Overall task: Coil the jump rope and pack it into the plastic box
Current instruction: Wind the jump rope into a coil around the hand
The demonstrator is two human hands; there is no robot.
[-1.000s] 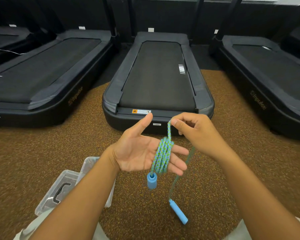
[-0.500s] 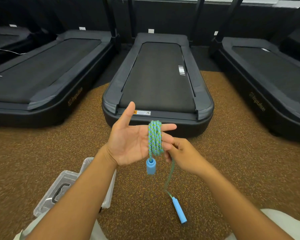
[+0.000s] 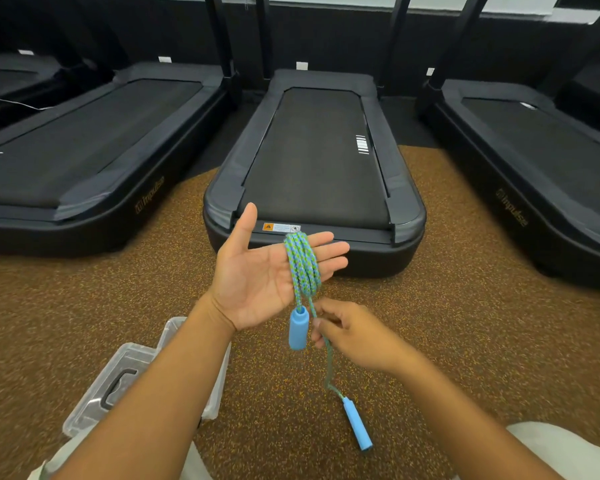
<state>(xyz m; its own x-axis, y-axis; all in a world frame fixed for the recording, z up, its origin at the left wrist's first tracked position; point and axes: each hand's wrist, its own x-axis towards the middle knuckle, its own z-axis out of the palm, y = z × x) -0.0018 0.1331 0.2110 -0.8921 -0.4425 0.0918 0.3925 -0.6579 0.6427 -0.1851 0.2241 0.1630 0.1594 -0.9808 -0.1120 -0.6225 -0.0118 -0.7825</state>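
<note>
Closest to the person, low on their left, the clear plastic box (image 3: 174,344) sits on the speckled brown floor (image 3: 84,306), with what looks like its lid (image 3: 115,382) and dark handle just beside it, both partly hidden under the left forearm. Just right of that, 1 blue handle (image 3: 356,424) trails low toward the floor on a short slack tail.

The right hand (image 3: 354,336) pinches that tail just beneath the coil. Above it the left hand (image 3: 267,271) is held flat, palm up, fingers straight, with the jump rope (image 3: 302,265) wound in several turns around the 4 fingers; the second handle (image 3: 298,329) hangs from the coil's underside. The coil's long axis runs across the fingers, roughly vertical as seen here. The box lies down and to the left of both hands, nearer the left arm, so I'd guess the finished bundle goes down that way.

Beyond, 3 black treadmills (image 3: 319,157) line the wall.
</note>
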